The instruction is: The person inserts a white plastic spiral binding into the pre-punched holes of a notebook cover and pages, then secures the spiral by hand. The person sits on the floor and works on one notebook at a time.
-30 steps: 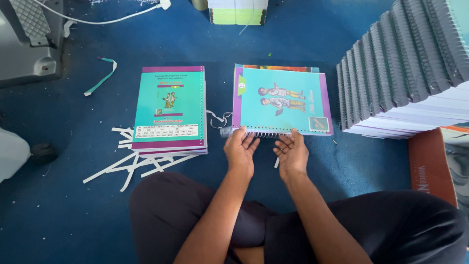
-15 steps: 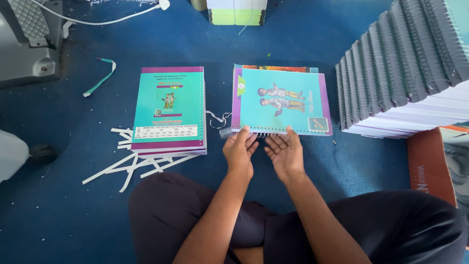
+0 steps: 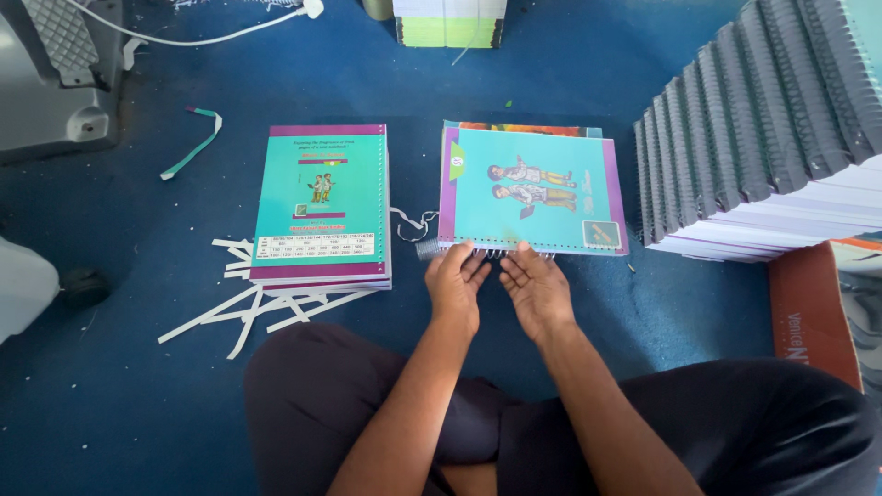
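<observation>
Nearest the camera, the person sits cross-legged in dark trousers (image 3: 698,432) on a blue carpeted floor (image 3: 110,395), both forearms extended forward. Left hand (image 3: 457,283) rests with fingers loosely curled on the near edge of the notebook (image 3: 533,188); its fingertips touch the wire spiral binding (image 3: 432,248), which protrudes past the cover's left corner. Right hand (image 3: 536,287) lies just beside it, fingers together and pointed at the same edge; whether it pinches the wire cannot be determined. That notebook lies flat on a short stack, long axis left to right, bound edge toward the person, glossy teal cover with a purple border and two printed figures. To the left, well apart, a second stack of books (image 3: 322,207) lies with long axis running away from the person, over scattered white paper strips (image 3: 243,308). At right, a tall leaning pile of spiral-bound notebooks (image 3: 753,138) shows grey coils and white page edges. Farther away lie a white cable (image 3: 211,37) and a grey machine (image 3: 50,78).
</observation>
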